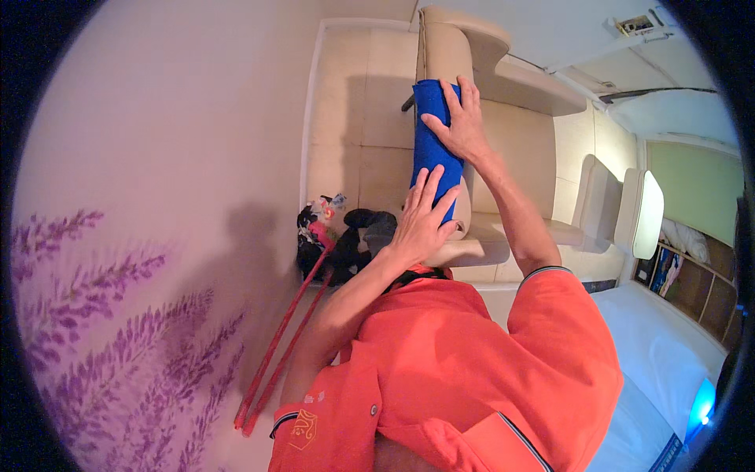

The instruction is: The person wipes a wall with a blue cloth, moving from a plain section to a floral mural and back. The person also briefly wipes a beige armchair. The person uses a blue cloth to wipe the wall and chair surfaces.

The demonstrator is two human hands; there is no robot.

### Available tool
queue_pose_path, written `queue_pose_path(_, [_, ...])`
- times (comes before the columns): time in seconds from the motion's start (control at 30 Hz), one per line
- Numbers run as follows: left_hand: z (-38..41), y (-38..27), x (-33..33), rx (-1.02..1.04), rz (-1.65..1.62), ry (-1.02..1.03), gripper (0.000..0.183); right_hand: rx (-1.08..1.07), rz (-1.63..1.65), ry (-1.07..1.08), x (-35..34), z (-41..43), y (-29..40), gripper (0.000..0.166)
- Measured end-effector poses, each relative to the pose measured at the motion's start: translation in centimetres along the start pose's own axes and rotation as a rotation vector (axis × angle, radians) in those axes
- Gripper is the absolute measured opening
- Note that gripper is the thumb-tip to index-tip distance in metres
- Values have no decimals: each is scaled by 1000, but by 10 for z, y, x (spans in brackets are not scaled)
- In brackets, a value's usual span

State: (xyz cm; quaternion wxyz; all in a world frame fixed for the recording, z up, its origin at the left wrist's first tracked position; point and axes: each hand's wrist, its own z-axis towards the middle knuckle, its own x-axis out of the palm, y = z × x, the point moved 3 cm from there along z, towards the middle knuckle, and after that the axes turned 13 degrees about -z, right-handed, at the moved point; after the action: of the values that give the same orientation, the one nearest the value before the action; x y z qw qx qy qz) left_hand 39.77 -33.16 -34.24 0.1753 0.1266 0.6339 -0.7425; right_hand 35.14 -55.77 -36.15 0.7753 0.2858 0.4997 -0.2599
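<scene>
A blue cloth (435,144), folded or rolled into a long strip, lies along the top of a beige upholstered armrest or seat back (449,50). My left hand (420,221) rests on the cloth's near end with its fingers spread, the thumb side by the beige edge. Farther along, my right hand (463,127) lies on the cloth with the thumb across it and the fingers over its far right side. Both palms face down, and neither hand's fingers are closed around the cloth. The cloth's underside is hidden.
Left of the seat, a black bag of rubbish (309,253) stands on the tiled floor (386,130). Two red poles (283,318) lean near the wall with printed purple flowers (118,342). At the right are a beige stool or chair (640,212), shelves (702,283) and a white-covered bed (655,342).
</scene>
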Motion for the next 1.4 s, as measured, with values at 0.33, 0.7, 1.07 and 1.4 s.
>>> queue_pose_path(0.33, [13, -19, 40, -117, 190, 13, 93, -147, -415, 45, -48, 13, 33, 70])
queue_pose_path(0.7, [4, 6, 40, 157, -32, -188, 51, 42, -272, 181, -13, -28, 33, 95])
queue_pose_path(1.07, [35, 29, -53, 78, -210, -242, 31, 133, -76, 111, -27, -37, 55, 97])
queue_pose_path(1.4, [184, 54, -75, 720, 200, 622, 41, 477, -40, 121, -53, -96, 108, 84])
